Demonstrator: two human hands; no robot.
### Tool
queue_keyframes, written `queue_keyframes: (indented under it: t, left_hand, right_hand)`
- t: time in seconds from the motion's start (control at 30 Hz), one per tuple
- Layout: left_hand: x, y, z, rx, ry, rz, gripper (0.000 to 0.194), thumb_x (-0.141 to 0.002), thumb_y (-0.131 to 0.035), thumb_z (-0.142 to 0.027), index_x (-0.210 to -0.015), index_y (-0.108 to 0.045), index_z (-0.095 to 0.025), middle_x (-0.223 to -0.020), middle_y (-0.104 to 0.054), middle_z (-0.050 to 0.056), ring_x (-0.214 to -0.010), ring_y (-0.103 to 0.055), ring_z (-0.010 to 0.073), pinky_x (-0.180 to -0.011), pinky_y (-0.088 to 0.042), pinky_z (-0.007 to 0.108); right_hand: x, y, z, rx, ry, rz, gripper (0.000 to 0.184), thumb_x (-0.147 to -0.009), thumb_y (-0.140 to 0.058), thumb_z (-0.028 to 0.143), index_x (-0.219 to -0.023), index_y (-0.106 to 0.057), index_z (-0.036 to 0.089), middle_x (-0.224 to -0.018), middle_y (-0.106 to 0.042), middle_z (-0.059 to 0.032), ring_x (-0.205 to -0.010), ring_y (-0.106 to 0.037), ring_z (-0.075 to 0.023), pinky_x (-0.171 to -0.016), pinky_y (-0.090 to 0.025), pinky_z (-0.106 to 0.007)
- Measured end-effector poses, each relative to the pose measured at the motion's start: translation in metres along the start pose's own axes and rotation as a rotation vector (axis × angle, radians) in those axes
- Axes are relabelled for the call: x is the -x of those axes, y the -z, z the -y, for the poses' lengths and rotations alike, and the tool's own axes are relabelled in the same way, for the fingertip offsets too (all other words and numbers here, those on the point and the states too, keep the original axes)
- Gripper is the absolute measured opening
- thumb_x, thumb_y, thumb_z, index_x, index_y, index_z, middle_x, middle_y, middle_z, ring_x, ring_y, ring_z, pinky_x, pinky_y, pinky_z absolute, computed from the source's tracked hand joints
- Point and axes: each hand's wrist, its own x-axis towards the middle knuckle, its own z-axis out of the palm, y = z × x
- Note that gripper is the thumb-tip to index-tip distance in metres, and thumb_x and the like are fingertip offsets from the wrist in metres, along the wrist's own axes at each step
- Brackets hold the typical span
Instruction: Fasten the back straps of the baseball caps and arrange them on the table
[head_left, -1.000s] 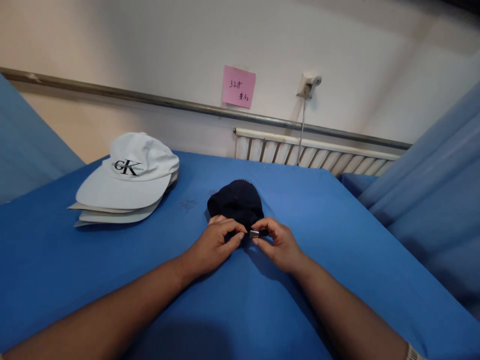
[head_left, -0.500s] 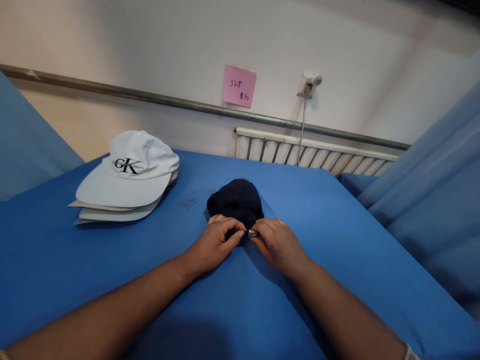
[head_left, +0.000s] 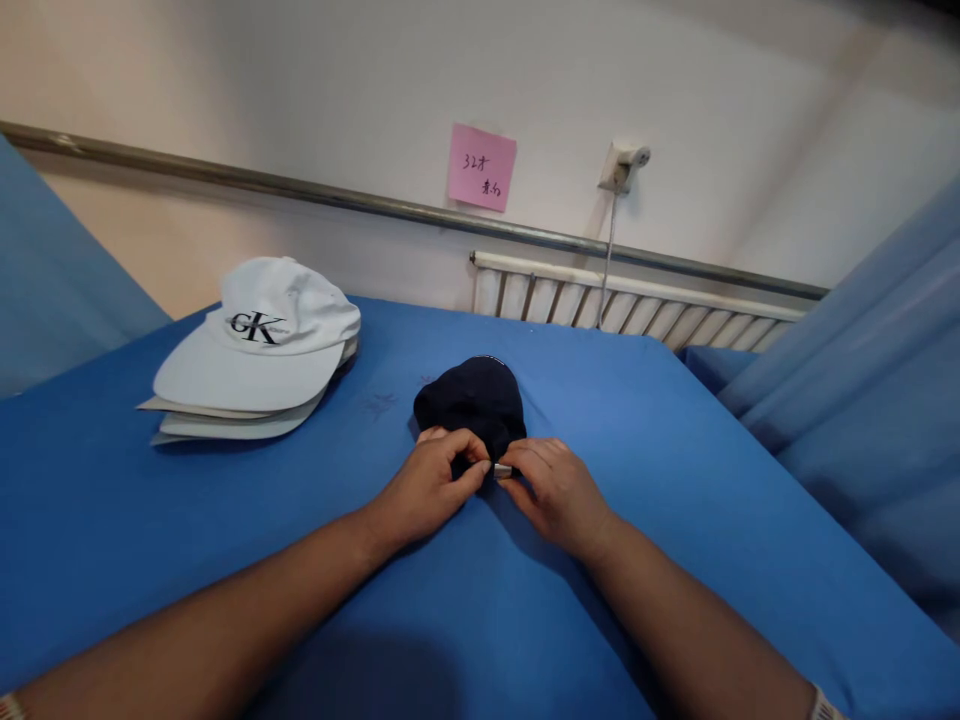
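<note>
A dark navy cap (head_left: 472,402) lies on the blue-covered table (head_left: 225,520), its back facing me. My left hand (head_left: 427,485) pinches the cap's rear strap with thumb and forefinger. My right hand (head_left: 559,492) is closed on the small silver buckle (head_left: 501,469) at the strap's end. Both hands meet at the near edge of the cap, fingertips almost touching.
A stack of white caps (head_left: 255,350) with a black logo on the top one sits at the back left of the table. A pink note (head_left: 481,167), a metal rail (head_left: 300,188) and a radiator (head_left: 630,305) line the wall. Blue drapes hang at both sides.
My right hand has slid left and closed over the buckle, which now shows less. The left hand has barely moved.
</note>
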Motion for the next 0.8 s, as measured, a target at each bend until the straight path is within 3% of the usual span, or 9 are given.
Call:
queue_keyframes:
  t: [0.33,0.43,0.6,0.8]
  left_hand:
    - [-0.001,-0.001,-0.002,0.061,0.004,0.039,0.022,-0.089,-0.054,-0.040,-0.081,-0.063,-0.021,-0.075,-0.066,-0.003,-0.074,-0.056,0.0168,-0.084,-0.040,0.037]
    - [0.001,0.001,0.003,0.004,-0.057,0.020,0.019,-0.088,-0.057,-0.038,-0.095,-0.064,-0.023,-0.088,-0.068,-0.001,-0.084,-0.058,0.0192,-0.086,-0.041,0.038]
    - [0.001,0.006,0.013,-0.209,-0.219,-0.033,0.033,-0.084,-0.062,-0.028,-0.118,-0.060,-0.026,-0.112,-0.066,0.003,-0.110,-0.052,0.0254,-0.098,-0.036,0.044]
    - [-0.004,0.006,0.020,-0.297,-0.261,-0.085,0.020,-0.086,-0.059,-0.024,-0.105,-0.064,-0.024,-0.116,-0.065,0.004,-0.112,-0.050,0.0257,-0.100,-0.033,0.046]
  right_hand:
    - [-0.001,-0.004,0.002,-0.018,-0.041,0.018,0.012,-0.094,-0.052,0.023,-0.099,-0.060,0.017,-0.098,-0.067,-0.0089,-0.091,-0.062,-0.0220,-0.081,-0.048,-0.037]
    - [0.001,-0.006,-0.001,-0.010,-0.077,-0.007,0.013,-0.094,-0.051,0.022,-0.102,-0.061,0.016,-0.094,-0.067,-0.0096,-0.086,-0.063,-0.0219,-0.077,-0.050,-0.036]
    - [0.004,-0.003,-0.012,-0.039,-0.118,-0.088,0.017,-0.094,-0.051,0.021,-0.107,-0.060,0.017,-0.095,-0.068,-0.0097,-0.086,-0.064,-0.0215,-0.077,-0.052,-0.034]
    - [0.006,-0.004,-0.020,-0.104,-0.109,-0.090,0.019,-0.092,-0.054,0.023,-0.111,-0.059,0.019,-0.096,-0.068,-0.0078,-0.087,-0.065,-0.0203,-0.078,-0.052,-0.033]
